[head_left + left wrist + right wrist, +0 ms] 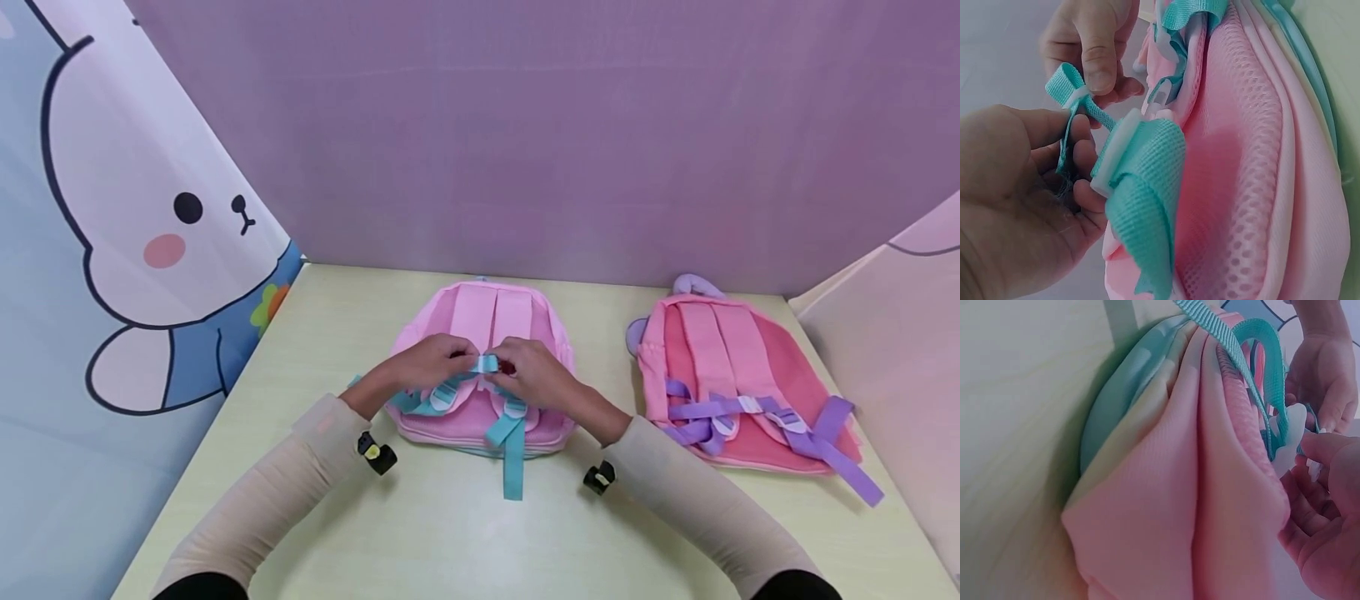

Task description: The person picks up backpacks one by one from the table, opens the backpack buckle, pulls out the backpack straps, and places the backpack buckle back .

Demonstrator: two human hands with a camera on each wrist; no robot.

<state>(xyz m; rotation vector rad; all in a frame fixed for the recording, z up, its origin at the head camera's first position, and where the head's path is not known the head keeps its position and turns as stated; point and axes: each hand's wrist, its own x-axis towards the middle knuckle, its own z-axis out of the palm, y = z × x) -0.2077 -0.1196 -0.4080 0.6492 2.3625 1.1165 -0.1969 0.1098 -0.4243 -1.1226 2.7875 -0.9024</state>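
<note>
Teal webbing (487, 364), near the centre of the head view, lies between both hands: the left hand (431, 363) pinches its left end, the right hand (538, 372) its right, above the pink backpack (482, 419) just below centre.

Bright and evenly lit in the head view, with faint glare on the worktop (498, 529) and soft shadows under the sleeves (277, 475). Dimmer and hazier in both wrist views, with soft shading beside the bag (1141, 506) in the right.
</note>
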